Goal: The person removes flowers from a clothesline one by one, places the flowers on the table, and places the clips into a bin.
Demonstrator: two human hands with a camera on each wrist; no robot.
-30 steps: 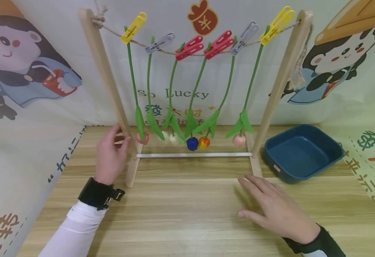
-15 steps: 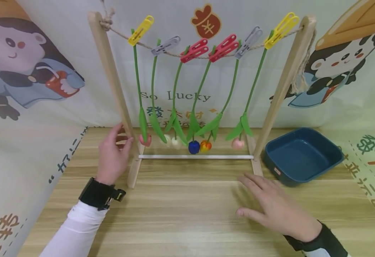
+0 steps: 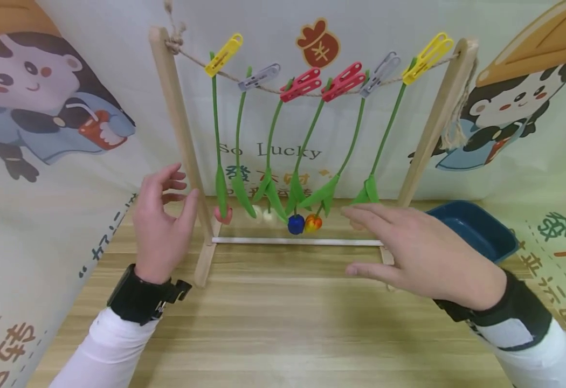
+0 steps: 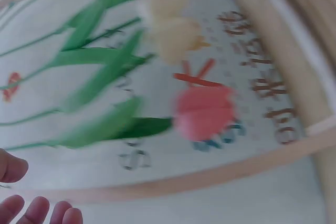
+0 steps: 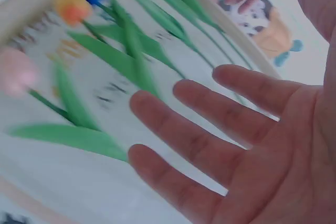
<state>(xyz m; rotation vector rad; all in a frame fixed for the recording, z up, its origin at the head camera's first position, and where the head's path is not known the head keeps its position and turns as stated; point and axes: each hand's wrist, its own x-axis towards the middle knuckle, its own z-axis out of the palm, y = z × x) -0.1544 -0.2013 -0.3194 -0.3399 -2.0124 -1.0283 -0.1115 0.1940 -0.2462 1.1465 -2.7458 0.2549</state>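
Note:
Several artificial tulips hang head down from a twine line, each stem clipped by a clothespin. The pins are yellow [image 3: 223, 55], grey [image 3: 260, 77] and red [image 3: 343, 82]. Among the blooms are a red tulip [image 4: 203, 113], a blue tulip [image 3: 296, 224], an orange-yellow tulip [image 3: 313, 222] and a pale pink tulip [image 5: 18, 72]. My left hand [image 3: 164, 223] is held beside the wooden left post [image 3: 181, 124], fingers loosely bent around nothing. My right hand [image 3: 423, 248], fingers extended and holding nothing, hovers before the right post, mostly covering the pale pink bloom in the head view.
A dark blue basin [image 3: 479, 226] stands right of the frame, partly behind my right hand. A white rod [image 3: 297, 241] joins the frame's feet on the wood-grain table [image 3: 273, 323]. A printed cloth [image 3: 360, 32] rises behind.
My left hand has come away from the left post, slightly leftward and up. My right hand has risen from low over the table toward the right-hand tulip. The head view has shifted a little.

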